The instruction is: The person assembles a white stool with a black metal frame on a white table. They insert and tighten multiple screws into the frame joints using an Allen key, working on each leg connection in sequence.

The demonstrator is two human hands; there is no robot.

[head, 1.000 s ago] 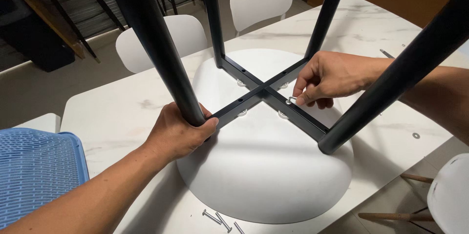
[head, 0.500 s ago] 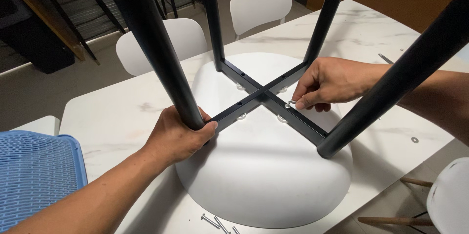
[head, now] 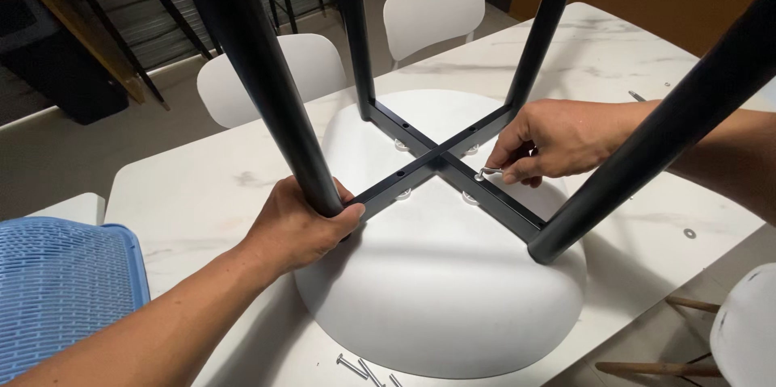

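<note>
A white chair seat [head: 436, 290] lies upside down on the marble table [head: 202, 185]. A black cross frame [head: 440, 162] with black legs [head: 267, 88] stands on it, pointing up at me. My left hand [head: 295, 221] grips the base of the nearest left leg where it meets the frame. My right hand [head: 558, 140] pinches a small silver hex key [head: 487, 173] set into the frame's right arm, near the centre.
Loose silver bolts [head: 360, 368] lie at the table's near edge. A small washer [head: 688, 233] rests at the right. A blue plastic basket [head: 56, 290] sits at the left. White chairs [head: 428, 7] stand beyond the table, another at lower right [head: 744, 338].
The view has shifted slightly. My right hand has turned a little at the hex key; my left hand keeps its grip on the leg.
</note>
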